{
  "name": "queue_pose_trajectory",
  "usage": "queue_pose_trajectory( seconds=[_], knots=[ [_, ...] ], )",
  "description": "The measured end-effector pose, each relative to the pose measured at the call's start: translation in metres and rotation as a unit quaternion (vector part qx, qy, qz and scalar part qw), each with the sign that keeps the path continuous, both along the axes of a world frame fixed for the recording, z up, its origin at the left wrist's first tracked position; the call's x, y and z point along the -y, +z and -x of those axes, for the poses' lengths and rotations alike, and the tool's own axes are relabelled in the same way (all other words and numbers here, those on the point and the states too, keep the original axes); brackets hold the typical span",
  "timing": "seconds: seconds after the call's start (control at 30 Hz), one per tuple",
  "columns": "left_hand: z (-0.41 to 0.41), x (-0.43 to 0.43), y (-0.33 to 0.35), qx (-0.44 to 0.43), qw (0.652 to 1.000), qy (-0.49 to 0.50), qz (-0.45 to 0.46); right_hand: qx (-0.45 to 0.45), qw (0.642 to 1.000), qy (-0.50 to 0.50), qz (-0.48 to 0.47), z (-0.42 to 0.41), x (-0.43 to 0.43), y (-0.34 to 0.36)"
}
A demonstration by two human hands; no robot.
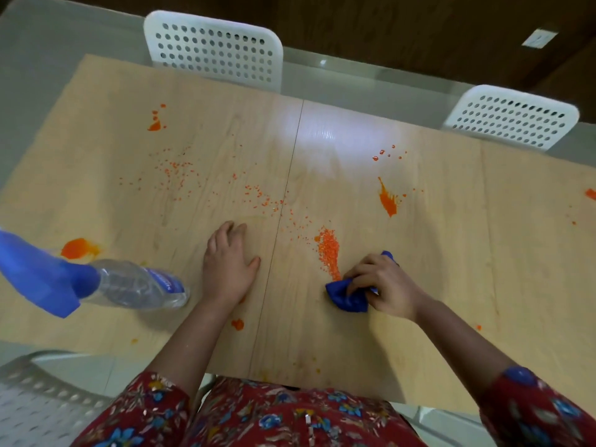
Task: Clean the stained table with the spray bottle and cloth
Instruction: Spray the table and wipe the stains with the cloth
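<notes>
A light wooden table [451,285] carries orange stains: a splash [388,201] at the right, a blob [77,248] at the left, a smear [154,122] at the far left and fine orange specks across the middle. A dense patch of orange droplets [329,253] lies just ahead of a bunched blue cloth [346,298], which my right hand [383,285] grips and presses on the table. My left hand [229,266] rests flat on the table, empty, fingers apart. A clear spray bottle [129,283] with a blue trigger head stands left of it.
Two white perforated chairs stand at the far side, one [214,50] at the left, another [512,117] at the right. A third white chair [38,401] is at my near left. A seam [280,227] runs down the table's middle.
</notes>
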State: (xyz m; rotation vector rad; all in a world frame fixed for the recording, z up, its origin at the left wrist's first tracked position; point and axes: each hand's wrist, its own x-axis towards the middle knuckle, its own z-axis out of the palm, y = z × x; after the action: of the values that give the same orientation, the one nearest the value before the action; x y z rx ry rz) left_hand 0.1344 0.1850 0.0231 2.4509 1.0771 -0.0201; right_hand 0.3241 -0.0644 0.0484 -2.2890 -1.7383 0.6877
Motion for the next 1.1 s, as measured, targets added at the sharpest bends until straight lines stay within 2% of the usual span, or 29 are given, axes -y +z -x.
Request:
queue_pose_trajectory(
  seconds=[0.2,0.33,0.43,0.5,0.57,0.63,0.73,0.87,0.93,1.03,1.1],
  knots=[
    [0.001,-0.004,0.002,0.002,1.0,0.001,0.003,0.021,0.996,0.043,-0.07,-0.007,-0.098,-0.008],
    [-0.003,-0.008,0.006,0.02,1.0,0.017,0.016,0.002,0.994,-0.021,-0.109,-0.01,-0.149,-0.006],
    [-0.01,-0.018,0.008,0.027,0.999,0.023,0.005,-0.017,0.976,-0.158,-0.147,-0.01,-0.143,0.0],
    [-0.017,-0.027,0.007,0.009,1.0,0.03,0.003,-0.042,0.939,-0.31,-0.144,-0.009,-0.118,0.003],
    [-0.022,-0.032,0.006,-0.018,0.999,0.033,0.0,-0.064,0.887,-0.445,-0.109,-0.005,-0.085,-0.004],
    [-0.025,-0.035,0.005,-0.03,0.999,0.034,-0.003,-0.052,0.86,-0.503,-0.07,0.005,-0.061,-0.013],
    [-0.027,-0.036,0.003,-0.037,0.999,0.03,0.0,-0.018,0.856,-0.512,-0.068,0.008,-0.068,-0.023],
    [-0.026,-0.039,0.003,-0.045,0.998,0.03,0.009,0.002,0.871,-0.486,-0.073,-0.005,-0.135,-0.026],
    [-0.026,-0.04,0.003,-0.045,0.998,0.033,0.011,-0.005,0.888,-0.454,-0.074,-0.011,-0.168,-0.025],
    [-0.025,-0.039,0.003,-0.039,0.998,0.038,0.012,-0.05,0.938,-0.337,-0.066,-0.014,-0.196,-0.017],
    [-0.024,-0.038,0.003,-0.037,0.998,0.039,0.012,-0.093,0.944,-0.306,-0.079,-0.014,-0.188,-0.005]
  ],
)
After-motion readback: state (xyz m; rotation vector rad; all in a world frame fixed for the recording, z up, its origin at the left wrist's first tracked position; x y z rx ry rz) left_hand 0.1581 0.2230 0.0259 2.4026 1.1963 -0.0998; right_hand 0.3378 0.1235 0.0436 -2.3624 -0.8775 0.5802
